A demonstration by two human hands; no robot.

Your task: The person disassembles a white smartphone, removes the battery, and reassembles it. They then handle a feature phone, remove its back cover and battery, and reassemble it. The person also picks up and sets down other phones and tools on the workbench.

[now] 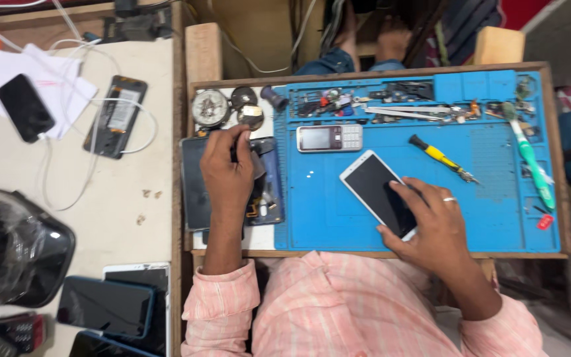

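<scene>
right hand [434,221] flat on white smartphone [379,193], fingers spread over dark screen, mid blue mat [497,218]. left hand [227,173] off mat's left edge, pinching small dark part, unclear what. keypad phone [330,137], yellow screwdriver [443,158] near smartphone, open mat between. forearms cut off below mat's near edge.
</scene>
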